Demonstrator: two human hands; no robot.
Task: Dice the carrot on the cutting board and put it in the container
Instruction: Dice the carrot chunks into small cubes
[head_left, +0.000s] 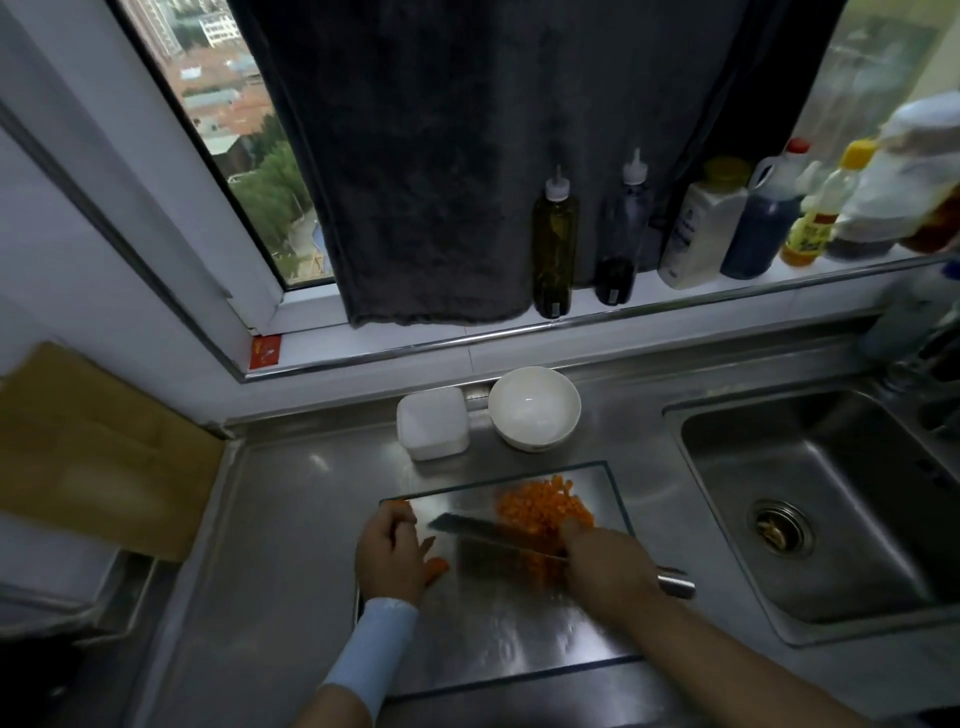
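Carrot dice (543, 506) lie heaped in the upper right part of the clear cutting board (498, 639), at the frame's lower centre.

The right hand (610, 569) is curled tight round the metal handle of a broad steel knife (498, 545), whose blade stands against the orange heap. The left hand (389, 551) rests on the board's left side with its fingers bent and carrot bits (439, 565) at its tips; whether it pinches them I cannot tell. Above the board, on the brushed steel counter (291, 545), a square white lidded container (432, 423) and a round white bowl (534, 408) stand side by side. A steel sink (831, 499) is at the right.
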